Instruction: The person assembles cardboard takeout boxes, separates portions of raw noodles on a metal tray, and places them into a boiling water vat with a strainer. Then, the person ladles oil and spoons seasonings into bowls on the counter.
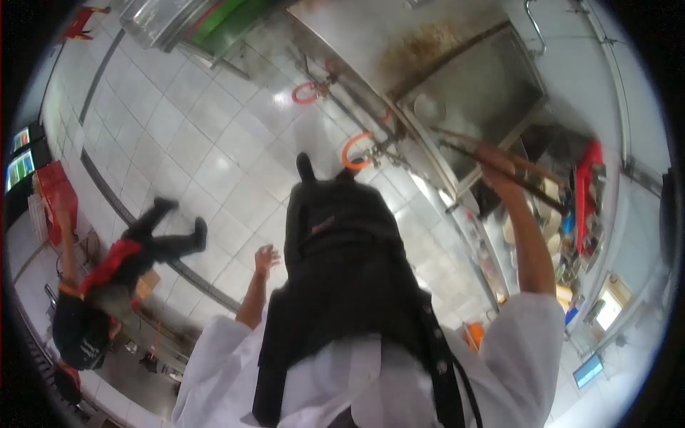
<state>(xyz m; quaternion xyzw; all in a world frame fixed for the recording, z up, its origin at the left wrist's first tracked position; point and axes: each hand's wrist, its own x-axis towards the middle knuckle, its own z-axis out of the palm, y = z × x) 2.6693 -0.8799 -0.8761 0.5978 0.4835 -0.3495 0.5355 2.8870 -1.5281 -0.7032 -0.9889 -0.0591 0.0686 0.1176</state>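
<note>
Dark apron (349, 264), right hand (494, 167) gripping long rods (536, 187), steel counter (357, 30), pale tiled floor (207, 167)

Wearer in a white top (221, 349) with wide sleeves (528, 339) ending near the elbow, forearms uncovered. Over it, a black apron (342, 285), broad, creased at the front, a small reddish streak high on it. Black straps (271, 378); small round metallic studs (440, 367) on the right one. Thin dark cord (467, 385) beside it. Dark shoes (305, 167). Left hand (266, 259) and right hand (498, 171) ungloved.
</note>
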